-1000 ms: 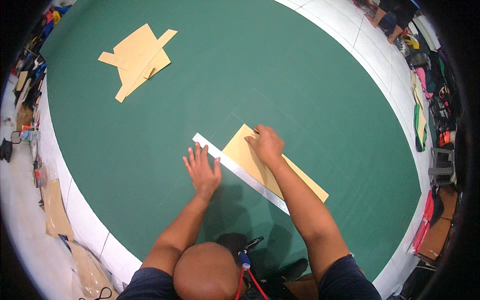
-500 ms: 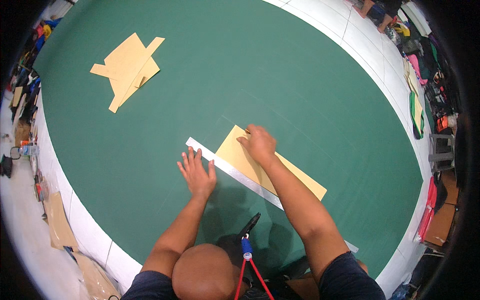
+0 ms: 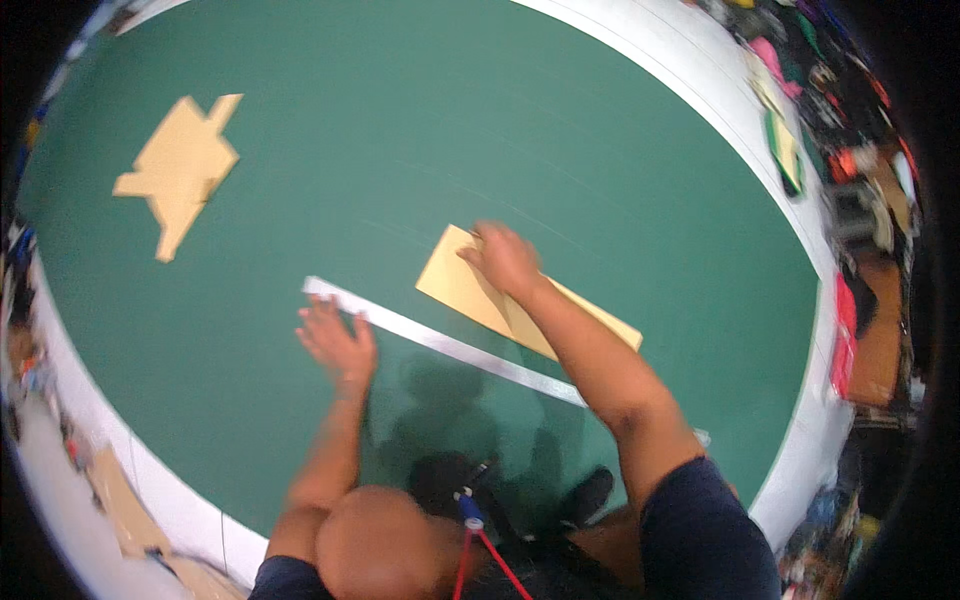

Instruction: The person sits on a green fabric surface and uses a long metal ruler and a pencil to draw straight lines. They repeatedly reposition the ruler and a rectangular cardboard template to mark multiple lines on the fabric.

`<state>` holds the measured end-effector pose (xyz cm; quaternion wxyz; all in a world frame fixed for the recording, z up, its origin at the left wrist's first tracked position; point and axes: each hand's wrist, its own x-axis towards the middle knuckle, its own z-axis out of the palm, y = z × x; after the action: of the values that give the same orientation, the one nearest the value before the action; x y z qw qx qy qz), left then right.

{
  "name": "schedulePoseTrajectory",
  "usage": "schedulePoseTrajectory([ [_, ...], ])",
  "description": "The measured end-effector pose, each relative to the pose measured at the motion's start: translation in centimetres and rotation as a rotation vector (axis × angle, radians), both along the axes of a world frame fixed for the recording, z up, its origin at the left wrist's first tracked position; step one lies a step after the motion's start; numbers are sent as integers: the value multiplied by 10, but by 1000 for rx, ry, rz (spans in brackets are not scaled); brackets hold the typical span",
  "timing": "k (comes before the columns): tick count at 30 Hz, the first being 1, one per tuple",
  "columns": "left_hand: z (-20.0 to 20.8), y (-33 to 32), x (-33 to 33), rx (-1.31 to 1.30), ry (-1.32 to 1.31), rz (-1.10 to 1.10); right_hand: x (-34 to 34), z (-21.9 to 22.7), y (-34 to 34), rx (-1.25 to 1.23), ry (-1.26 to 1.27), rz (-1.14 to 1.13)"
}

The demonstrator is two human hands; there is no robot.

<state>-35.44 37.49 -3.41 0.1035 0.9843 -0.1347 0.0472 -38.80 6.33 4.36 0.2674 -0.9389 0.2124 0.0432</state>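
Note:
My left hand (image 3: 340, 342) lies with its fingers spread on the far left end of a long silver straightedge (image 3: 445, 347), which slants across the green surface (image 3: 330, 130). Beyond it rests a yellow rectangular sheet (image 3: 462, 288), like card or stiff paper, with a gap between the two. Over the sheet's far left part is my right hand (image 3: 508, 262), its fingers curled in a pinch. A tiny dark tip shows at those fingers, too small and blurred to name. My right forearm crosses the sheet and hides the straightedge's near right stretch.
Several cut yellow card pieces (image 3: 185, 155) overlap in a pile at the far left. White tiles (image 3: 645, 50) border the green surface. Tan flat packages (image 3: 125, 500) lie at the lower left. Mixed clutter and a brown box (image 3: 880, 330) line the right side. A red lanyard (image 3: 500, 565) hangs before me.
The straightedge has come away from the yellow sheet toward me and to the left, with my left hand on it. My right hand stays at the sheet. The whole view has shifted.

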Motion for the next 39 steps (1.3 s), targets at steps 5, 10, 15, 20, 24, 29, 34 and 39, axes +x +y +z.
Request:
schedulePoseTrajectory([
  [5, -27, 28, 9, 40, -130, 3, -105, 39, -110, -124, 176, 3],
  [10, -7, 7, 8, -45, -73, -2, -271, 63, -214, -237, 263, -92],
  [15, -19, 33, 40, -23, 1, -30, -329, 64, -229, -355, 276, -340],
  [20, -3, 33, 53, 94, 149, -120, -425, 51, -231, -459, 90, -452],
  [24, 20, 20, 51, 319, 249, -126, -558, 44, -207, -338, 340, -544],
  [29, 26, 21, 67, 300, 320, -160, -633, 28, -131, -313, 312, -675],
  [34, 26, 17, 83, 124, 510, -223, -654, 15, -128, -364, 153, -698],
  [39, 12, 23, 101, 20, 603, -256, -647, 11, -150, -287, -37, -1088],
])
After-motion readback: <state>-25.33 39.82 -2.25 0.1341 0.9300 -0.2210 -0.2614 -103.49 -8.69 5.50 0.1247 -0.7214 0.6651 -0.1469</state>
